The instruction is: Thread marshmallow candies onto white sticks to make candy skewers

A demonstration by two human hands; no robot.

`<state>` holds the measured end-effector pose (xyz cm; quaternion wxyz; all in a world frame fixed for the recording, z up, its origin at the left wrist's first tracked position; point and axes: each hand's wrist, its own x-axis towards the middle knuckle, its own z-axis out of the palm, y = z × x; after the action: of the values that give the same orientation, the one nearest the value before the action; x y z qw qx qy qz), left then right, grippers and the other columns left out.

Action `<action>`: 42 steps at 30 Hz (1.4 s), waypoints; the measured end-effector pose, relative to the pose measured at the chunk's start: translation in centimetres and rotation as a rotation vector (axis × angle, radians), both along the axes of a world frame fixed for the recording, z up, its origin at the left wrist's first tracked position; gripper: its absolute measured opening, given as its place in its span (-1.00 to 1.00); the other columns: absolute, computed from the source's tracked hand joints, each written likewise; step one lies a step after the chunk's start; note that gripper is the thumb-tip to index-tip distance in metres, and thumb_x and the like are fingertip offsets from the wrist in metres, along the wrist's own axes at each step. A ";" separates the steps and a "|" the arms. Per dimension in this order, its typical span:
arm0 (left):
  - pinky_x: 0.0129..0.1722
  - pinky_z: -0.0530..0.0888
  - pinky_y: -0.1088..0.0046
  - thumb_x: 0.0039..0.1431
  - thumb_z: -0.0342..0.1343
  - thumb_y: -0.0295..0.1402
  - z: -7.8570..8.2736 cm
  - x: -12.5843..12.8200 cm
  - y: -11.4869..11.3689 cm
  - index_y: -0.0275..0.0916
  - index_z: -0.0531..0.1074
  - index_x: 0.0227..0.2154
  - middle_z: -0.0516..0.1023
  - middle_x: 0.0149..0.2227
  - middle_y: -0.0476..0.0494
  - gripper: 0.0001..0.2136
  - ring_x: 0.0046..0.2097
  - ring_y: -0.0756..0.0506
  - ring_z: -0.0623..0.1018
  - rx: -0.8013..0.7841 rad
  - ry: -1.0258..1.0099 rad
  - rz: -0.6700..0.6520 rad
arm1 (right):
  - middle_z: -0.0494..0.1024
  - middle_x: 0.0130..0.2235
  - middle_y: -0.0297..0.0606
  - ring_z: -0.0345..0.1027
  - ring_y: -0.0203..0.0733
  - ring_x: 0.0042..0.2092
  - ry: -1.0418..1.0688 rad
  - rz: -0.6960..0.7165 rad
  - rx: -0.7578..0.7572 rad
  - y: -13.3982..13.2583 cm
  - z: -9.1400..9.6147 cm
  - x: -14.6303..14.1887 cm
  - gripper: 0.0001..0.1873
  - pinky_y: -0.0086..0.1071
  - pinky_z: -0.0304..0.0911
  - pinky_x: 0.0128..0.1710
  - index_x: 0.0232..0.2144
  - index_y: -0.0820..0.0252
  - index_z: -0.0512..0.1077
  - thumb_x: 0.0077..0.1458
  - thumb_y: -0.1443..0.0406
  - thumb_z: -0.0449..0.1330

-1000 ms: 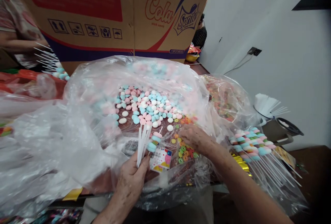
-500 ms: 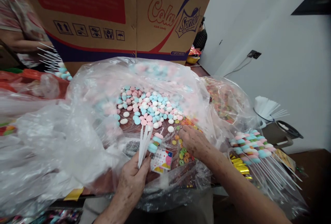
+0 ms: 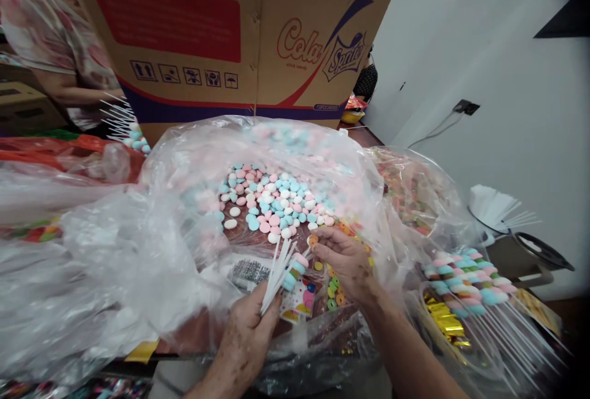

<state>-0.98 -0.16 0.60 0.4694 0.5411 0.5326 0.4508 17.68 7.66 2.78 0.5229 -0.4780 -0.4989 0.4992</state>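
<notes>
My left hand [image 3: 249, 331] is closed round a bundle of white sticks [image 3: 278, 273]. One stick in that bunch carries threaded candy [image 3: 295, 271], with pink, blue and green pieces stacked on it. Just right of its tip, my right hand [image 3: 348, 260] pinches a small orange ring candy [image 3: 313, 240] between thumb and fingers. Loose pink, blue and white marshmallows [image 3: 276, 199] lie beyond both hands. Green and orange ring candies [image 3: 335, 291] lie under and beside my right wrist. Below the threaded stick is a printed card [image 3: 304, 300].
A big clear plastic bag [image 3: 184, 153] surrounds the marshmallows, and a tall cardboard box [image 3: 193, 24] stands behind. Finished candy skewers [image 3: 465, 282] lie at right near gold ties [image 3: 445, 319] and a jug [image 3: 520, 257] beside spare sticks [image 3: 500, 205]. Another person [image 3: 59, 48] stands at far left.
My right hand has lifted from the ring candies and moved left with an orange ring, close to the stick tip. The whole view has shifted slightly.
</notes>
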 end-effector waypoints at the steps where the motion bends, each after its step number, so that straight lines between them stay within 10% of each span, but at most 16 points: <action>1: -0.31 0.43 0.44 0.18 0.03 -0.24 -0.1 0.0 0.0 -0.17 0.63 -0.16 0.63 -0.43 -0.02 -0.69 -0.39 -0.12 0.53 -0.001 0.012 0.000 | 0.49 -0.47 -0.36 0.36 -0.29 -0.42 -0.023 0.000 0.021 0.0 -0.3 -0.1 -0.71 -0.42 0.30 -0.42 -0.31 0.17 0.53 -0.13 0.21 0.39; 14: -0.45 0.32 0.48 0.15 0.02 -0.24 0.2 0.0 0.2 -0.18 0.57 -0.40 0.39 -0.61 0.05 -0.77 -0.51 -0.08 0.37 0.010 0.069 0.047 | 0.57 -0.11 -0.23 0.43 -0.15 -0.03 -0.485 -0.007 0.431 -1.8 -0.4 -0.5 -0.77 -0.27 0.32 0.04 -0.19 0.05 0.56 0.21 0.33 0.12; 23: -0.49 0.32 0.46 0.12 0.04 -0.21 -0.2 0.1 0.1 -0.19 0.57 -0.36 0.36 -0.64 0.08 -0.76 -0.54 -0.10 0.37 -0.040 0.057 0.102 | 0.61 -0.08 -0.23 0.49 -0.15 -0.05 -0.472 -0.063 0.404 -3.8 -1.7 -2.9 -0.68 -0.29 0.43 -0.04 -0.07 0.03 0.55 0.24 0.34 0.06; 30: -0.40 0.42 0.45 0.14 0.06 -0.25 -1.5 -0.3 0.4 -0.15 0.36 -0.63 0.32 -0.65 0.07 -0.74 -0.46 -0.12 0.48 0.022 0.061 0.097 | 0.60 -0.05 -0.23 0.48 -0.17 -0.02 -0.581 0.091 0.466 -3.5 -0.2 -2.2 -0.65 -0.30 0.38 0.01 -0.05 0.06 0.53 0.26 0.34 0.01; 34: -0.61 0.29 0.53 0.18 0.07 -0.19 -2.2 -0.6 0.5 -0.16 0.31 -0.66 0.28 -0.69 0.10 -0.67 -0.60 -0.02 0.34 -0.080 -0.038 0.093 | 0.62 -0.11 -0.21 0.51 -0.16 -0.14 -0.659 -0.055 0.297 -1.0 1.4 0.1 -0.67 -0.31 0.38 -0.11 0.02 0.13 0.45 0.27 0.26 0.02; 42: -0.73 0.01 0.60 0.13 0.16 -0.13 -2.1 0.0 0.1 -0.21 0.37 -0.51 0.19 -0.78 0.21 -0.73 -0.72 0.09 0.14 -0.177 -0.240 0.163 | 0.57 -0.22 -0.04 0.42 -0.06 -0.16 -1.584 0.090 0.122 4.8 2.2 0.2 -0.74 -0.33 0.26 -0.20 -0.31 0.24 0.49 0.18 0.51 0.02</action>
<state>-1.01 -0.03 -1.47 0.5374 0.3951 0.5522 0.5002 17.91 12.44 4.97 0.0172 -0.6405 -0.7677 0.0035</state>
